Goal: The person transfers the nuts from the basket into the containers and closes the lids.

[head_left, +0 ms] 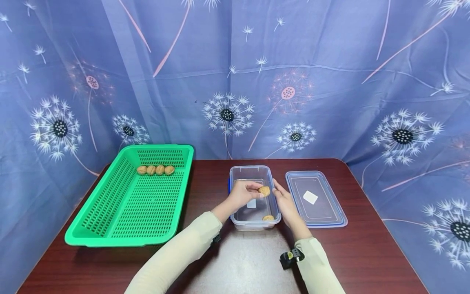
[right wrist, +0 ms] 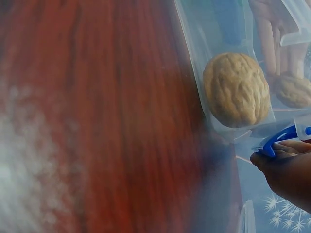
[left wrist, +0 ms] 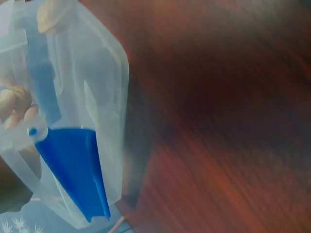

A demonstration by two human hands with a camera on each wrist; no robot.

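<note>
On the dark red-brown wooden counter (head_left: 238, 261), at the far left, a green perforated plastic basket (head_left: 128, 208) is placed, with a row of four walnuts (head_left: 155, 170) lying side by side against its back wall. Right of it stands a clear rectangular plastic container (head_left: 253, 220) with a blue clip on its side. The left hand (head_left: 244, 193) is held over the container's opening, its fingers curled round a tan, wrinkled whole walnut (head_left: 264, 190), which is pinched at the fingertips just above the rim. A second walnut (head_left: 268, 217) is seen lying on the container floor at the near right corner; in the right wrist view it appears pale brown, ridged and unbroken. The right hand (head_left: 288, 206) is laid along the container's right wall, fingers extended and touching it; nothing is gripped.

Further right, well apart from the hands, a clear flat lid with a blue rim (head_left: 315, 199) is set on the counter, a white label at its centre.

Risk is judged moderate: the held walnut is round and hard-shelled, secured by fingertips alone, and could slip, roll off the rim and onto the counter. The light container could also be shifted if the steadying touch were lost.
</note>
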